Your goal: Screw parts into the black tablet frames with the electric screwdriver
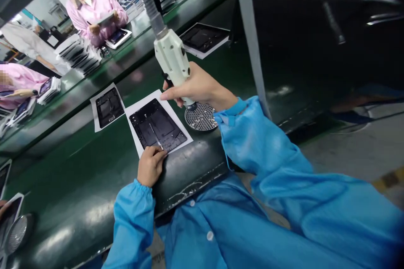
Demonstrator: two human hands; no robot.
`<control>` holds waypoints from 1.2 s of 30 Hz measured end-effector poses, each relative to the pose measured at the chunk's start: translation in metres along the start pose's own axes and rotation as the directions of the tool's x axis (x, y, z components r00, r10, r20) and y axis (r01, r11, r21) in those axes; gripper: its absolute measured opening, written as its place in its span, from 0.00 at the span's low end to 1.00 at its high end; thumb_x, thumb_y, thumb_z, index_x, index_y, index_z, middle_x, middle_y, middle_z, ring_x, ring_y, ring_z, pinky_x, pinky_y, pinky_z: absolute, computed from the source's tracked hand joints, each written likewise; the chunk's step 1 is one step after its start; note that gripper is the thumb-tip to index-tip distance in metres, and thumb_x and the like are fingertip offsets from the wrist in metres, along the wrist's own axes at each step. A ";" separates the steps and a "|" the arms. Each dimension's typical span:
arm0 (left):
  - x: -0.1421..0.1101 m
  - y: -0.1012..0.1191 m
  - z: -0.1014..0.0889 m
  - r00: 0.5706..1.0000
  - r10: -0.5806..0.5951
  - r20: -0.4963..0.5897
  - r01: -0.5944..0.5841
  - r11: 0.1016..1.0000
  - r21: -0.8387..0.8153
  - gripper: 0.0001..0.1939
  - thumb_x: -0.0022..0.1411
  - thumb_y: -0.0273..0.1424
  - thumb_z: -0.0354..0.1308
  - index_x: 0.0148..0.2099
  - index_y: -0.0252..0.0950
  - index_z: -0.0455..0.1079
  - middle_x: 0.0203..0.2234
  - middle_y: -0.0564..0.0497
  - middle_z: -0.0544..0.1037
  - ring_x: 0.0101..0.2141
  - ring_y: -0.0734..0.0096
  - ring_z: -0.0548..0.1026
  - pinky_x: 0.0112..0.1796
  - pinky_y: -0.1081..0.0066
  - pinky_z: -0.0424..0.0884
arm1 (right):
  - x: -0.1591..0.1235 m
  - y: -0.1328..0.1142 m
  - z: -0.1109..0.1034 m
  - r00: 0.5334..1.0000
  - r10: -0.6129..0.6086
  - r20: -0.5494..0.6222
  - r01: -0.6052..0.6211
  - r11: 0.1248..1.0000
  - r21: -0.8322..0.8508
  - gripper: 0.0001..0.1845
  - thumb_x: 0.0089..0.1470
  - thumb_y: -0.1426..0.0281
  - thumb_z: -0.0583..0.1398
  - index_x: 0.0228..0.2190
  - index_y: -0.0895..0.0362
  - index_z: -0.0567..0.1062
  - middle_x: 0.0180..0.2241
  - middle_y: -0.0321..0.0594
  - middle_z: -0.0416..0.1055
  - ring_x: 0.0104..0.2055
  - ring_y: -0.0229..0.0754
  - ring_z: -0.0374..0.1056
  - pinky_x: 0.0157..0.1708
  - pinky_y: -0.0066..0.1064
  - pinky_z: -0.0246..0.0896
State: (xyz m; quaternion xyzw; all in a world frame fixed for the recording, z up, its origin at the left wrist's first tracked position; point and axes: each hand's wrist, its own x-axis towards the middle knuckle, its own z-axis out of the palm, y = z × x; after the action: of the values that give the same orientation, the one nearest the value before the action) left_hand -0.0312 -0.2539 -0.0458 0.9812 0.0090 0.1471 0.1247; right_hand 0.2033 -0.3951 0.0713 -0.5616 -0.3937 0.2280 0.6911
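Observation:
My right hand (197, 86) is wrapped round a pale electric screwdriver (173, 56) hanging from a ribbed hose (150, 2). Its lower end is over or beside a round metal dish full of small holes (202, 118); whether it touches cannot be made out. A black tablet housing (154, 124), its inside facing up, lies on a white sheet (178, 122) on the green bench. My left hand (151, 166) has its fingers curled and pressed together at the near edge of that housing, thumb and forefinger at its rim.
More housings on white sheets lie to the left (110, 107) and behind (205, 37). A grey post (251, 38) stands right of my right arm. Across the bench, people in pink handle tablets beside stacks (80, 54). Another person's hand and a second dish (18, 233) show lower left.

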 end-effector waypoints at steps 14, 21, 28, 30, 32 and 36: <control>0.010 -0.011 0.008 0.996 0.060 -0.059 -0.059 0.998 0.010 0.12 0.66 0.28 0.50 0.40 0.37 0.75 0.35 0.46 0.76 0.37 0.65 0.71 0.38 0.65 0.69 | -0.033 0.065 -0.007 0.898 -0.079 -0.433 0.056 0.996 -0.066 0.16 0.38 0.64 0.69 0.29 0.56 0.72 0.14 0.28 0.64 0.15 0.34 0.62 0.17 0.31 0.63; 0.011 -0.013 -0.007 1.000 0.019 -0.021 -0.017 0.995 0.098 0.15 0.63 0.29 0.54 0.51 0.38 0.72 0.41 0.44 0.76 0.42 0.60 0.72 0.41 0.61 0.70 | -0.032 0.064 -0.001 0.899 -0.044 -0.435 0.006 0.996 -0.089 0.12 0.38 0.68 0.66 0.27 0.57 0.72 0.13 0.28 0.64 0.15 0.34 0.60 0.20 0.34 0.63; 0.013 -0.016 -0.011 0.999 0.025 0.020 -0.028 0.990 0.136 0.16 0.56 0.22 0.50 0.44 0.34 0.76 0.36 0.45 0.76 0.37 0.63 0.74 0.38 0.65 0.74 | -0.032 0.066 -0.002 0.905 -0.013 -0.425 -0.027 0.996 -0.087 0.12 0.38 0.68 0.66 0.28 0.57 0.72 0.13 0.28 0.63 0.14 0.34 0.59 0.18 0.33 0.62; 0.014 -0.012 -0.005 0.999 0.038 0.013 -0.039 0.992 0.123 0.17 0.57 0.21 0.49 0.43 0.34 0.76 0.34 0.45 0.75 0.37 0.65 0.74 0.37 0.67 0.74 | -0.032 0.067 -0.001 0.904 -0.010 -0.427 -0.025 0.997 -0.075 0.13 0.37 0.67 0.67 0.28 0.57 0.72 0.13 0.28 0.63 0.14 0.33 0.59 0.17 0.32 0.61; 0.014 -0.005 0.001 0.999 0.042 0.014 -0.043 0.995 0.093 0.17 0.56 0.21 0.49 0.43 0.35 0.76 0.34 0.46 0.75 0.37 0.66 0.74 0.38 0.68 0.74 | -0.031 0.067 -0.001 0.903 -0.005 -0.430 -0.022 0.998 -0.057 0.15 0.36 0.66 0.68 0.27 0.57 0.72 0.13 0.28 0.63 0.14 0.33 0.59 0.16 0.31 0.60; 0.014 0.006 0.005 1.000 0.027 -0.005 -0.027 0.998 0.052 0.16 0.55 0.21 0.50 0.42 0.35 0.76 0.36 0.46 0.75 0.36 0.67 0.74 0.38 0.69 0.74 | -0.030 0.067 -0.001 0.901 0.002 -0.433 -0.022 0.999 -0.041 0.16 0.34 0.65 0.69 0.26 0.58 0.72 0.13 0.28 0.63 0.13 0.34 0.60 0.15 0.31 0.58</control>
State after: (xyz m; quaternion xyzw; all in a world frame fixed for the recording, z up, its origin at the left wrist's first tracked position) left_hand -0.0169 -0.2605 -0.0447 0.9837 -0.0001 0.1513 0.0971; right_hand 0.1951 -0.4013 -0.0012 -0.6161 -0.2320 0.0929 0.7469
